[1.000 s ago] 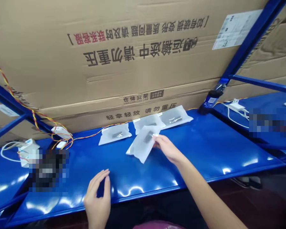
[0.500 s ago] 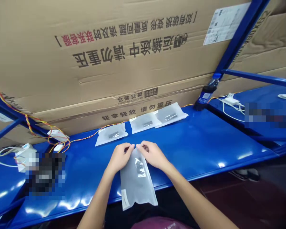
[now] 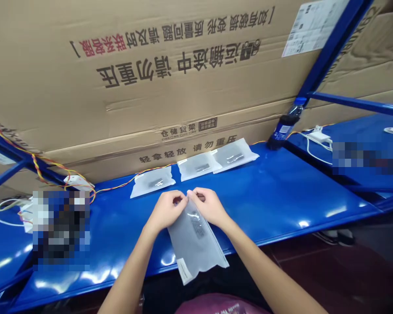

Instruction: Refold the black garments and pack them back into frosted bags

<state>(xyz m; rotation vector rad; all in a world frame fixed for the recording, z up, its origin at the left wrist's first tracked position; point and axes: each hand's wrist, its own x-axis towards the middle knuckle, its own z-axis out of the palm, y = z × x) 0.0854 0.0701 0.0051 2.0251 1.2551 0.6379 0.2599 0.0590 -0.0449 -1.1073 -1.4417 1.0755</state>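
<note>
A translucent frosted bag (image 3: 198,246) hangs down from between my hands, over the front edge of the blue shelf. My left hand (image 3: 170,208) is pinched on its top edge at the left. Close beside it, fingertips nearly touching, my right hand (image 3: 209,206) pinches the same edge. A dark print or item shows on the bag's upper part, and a small white label sits at its lower left corner. Three similar bags lie at the back of the shelf: one at the left (image 3: 153,181), one in the middle (image 3: 196,167) and one at the right (image 3: 234,156).
Behind the blue shelf (image 3: 281,196) stands a large cardboard box (image 3: 190,100) with printed characters. A dark drink bottle (image 3: 283,128) is by the right post. Red and yellow wires (image 3: 118,188) run along the back, with white adapters (image 3: 80,183) at the left.
The bag's lower end has swung to the right, and its surface has turned a little. Both hands still pinch the top edge, now slightly higher in view.
</note>
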